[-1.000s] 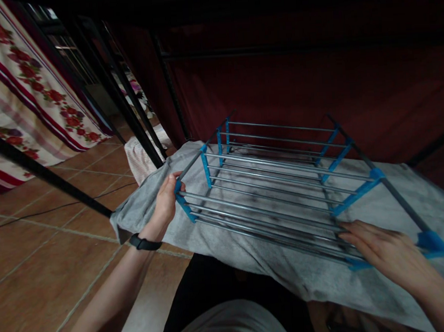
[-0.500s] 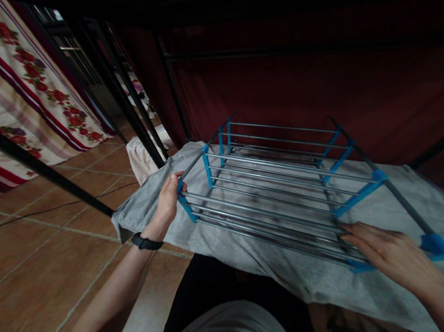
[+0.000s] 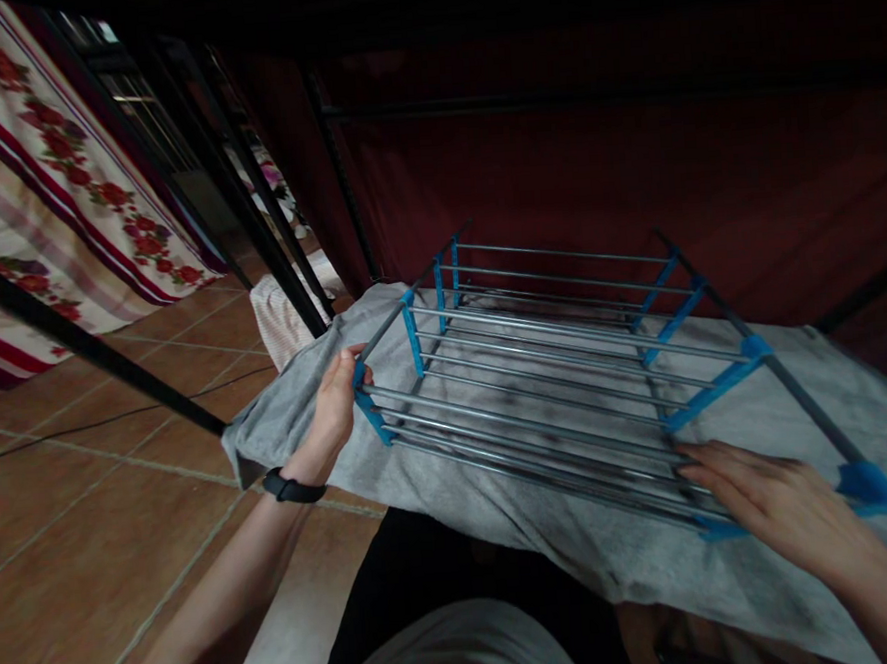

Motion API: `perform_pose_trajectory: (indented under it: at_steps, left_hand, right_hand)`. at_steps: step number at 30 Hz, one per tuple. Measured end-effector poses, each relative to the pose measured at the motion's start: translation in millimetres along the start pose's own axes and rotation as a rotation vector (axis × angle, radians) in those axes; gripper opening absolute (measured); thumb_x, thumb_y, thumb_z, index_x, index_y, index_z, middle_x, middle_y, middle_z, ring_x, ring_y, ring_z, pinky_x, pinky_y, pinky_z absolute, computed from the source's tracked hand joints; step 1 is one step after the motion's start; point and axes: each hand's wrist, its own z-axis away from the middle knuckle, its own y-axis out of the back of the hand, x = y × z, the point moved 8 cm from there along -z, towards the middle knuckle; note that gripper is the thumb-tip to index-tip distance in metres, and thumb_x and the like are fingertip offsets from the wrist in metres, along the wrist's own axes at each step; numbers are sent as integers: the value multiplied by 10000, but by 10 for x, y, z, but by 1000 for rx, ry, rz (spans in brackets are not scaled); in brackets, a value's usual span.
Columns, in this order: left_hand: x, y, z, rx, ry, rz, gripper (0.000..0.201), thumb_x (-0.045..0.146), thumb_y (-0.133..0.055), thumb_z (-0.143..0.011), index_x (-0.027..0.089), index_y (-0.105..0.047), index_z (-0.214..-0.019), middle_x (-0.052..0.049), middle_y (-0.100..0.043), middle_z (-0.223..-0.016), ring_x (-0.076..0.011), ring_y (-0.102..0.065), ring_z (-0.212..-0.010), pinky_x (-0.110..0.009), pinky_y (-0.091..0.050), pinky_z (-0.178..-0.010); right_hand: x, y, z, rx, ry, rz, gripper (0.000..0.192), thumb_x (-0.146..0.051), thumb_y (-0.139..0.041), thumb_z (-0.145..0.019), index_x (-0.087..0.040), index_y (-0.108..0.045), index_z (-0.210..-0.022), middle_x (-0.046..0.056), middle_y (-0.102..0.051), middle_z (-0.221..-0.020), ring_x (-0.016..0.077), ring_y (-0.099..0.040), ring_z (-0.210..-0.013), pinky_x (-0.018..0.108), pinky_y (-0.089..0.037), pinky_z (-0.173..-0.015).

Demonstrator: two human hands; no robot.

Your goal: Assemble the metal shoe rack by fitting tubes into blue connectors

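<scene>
A rack of grey metal tubes with blue plastic joints, like a shoe rack [image 3: 541, 343], lies on a grey cloth [image 3: 453, 482] in front of me. My left hand [image 3: 336, 394] is closed around the blue joint at its near left corner, fingertips curled over the tube. On the near right, my right hand [image 3: 769, 492] grips the ends of the front tubes, close to a blue joint that it partly covers. Its fingertips are partly hidden beneath the tubes. A black band [image 3: 294, 485] circles my left wrist.
Black metal posts [image 3: 255, 203] and a slanting black bar [image 3: 90, 339] stand on the left. Dark red cloth [image 3: 614, 171] hangs behind the rack. A flowered curtain [image 3: 65, 165] hangs at far left, and a thin cable [image 3: 154, 402] crosses the tiled floor [image 3: 159, 480].
Hardly anything differs. The rack and both hands keep their places relative to each other, with only a very slight shift of the whole view.
</scene>
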Motion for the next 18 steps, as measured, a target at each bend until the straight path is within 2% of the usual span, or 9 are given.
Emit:
perform_pose_trajectory:
  at_steps: [9,13,18]
  left_hand:
    - [127,-16,42,-7,-39,-192,578,663,-472,-919,152,-663,-1109,3,-574,-649,-150,-519,-591,-248,-424,-538]
    - [114,-14,36,9,-35,-185,547,623,-472,-941,141,-643,-1135,6,-571,-670,-143,-526,-611,-239,-429,-555]
    - [96,-61,34,-1,-15,-241,488,511,-378,-1024,116,-621,-1176,23,-568,-687,-112,-524,-641,-197,-422,-579]
  right_hand:
    - [-4,34,-31,-2,-37,-51,403,-427,-389,-1043,-227,-715,-1170,42,-762,-1139,219,-739,-1016,352,-620,-826]
    - [-28,90,-92,-17,-86,-100,389,-413,-403,-1045,-214,-711,-1175,47,-749,-1181,219,-734,-1029,341,-595,-828]
    - [-92,206,-181,-22,-123,-87,402,-408,-381,-1059,-203,-714,-1150,59,-758,-1146,213,-741,-982,318,-564,-751]
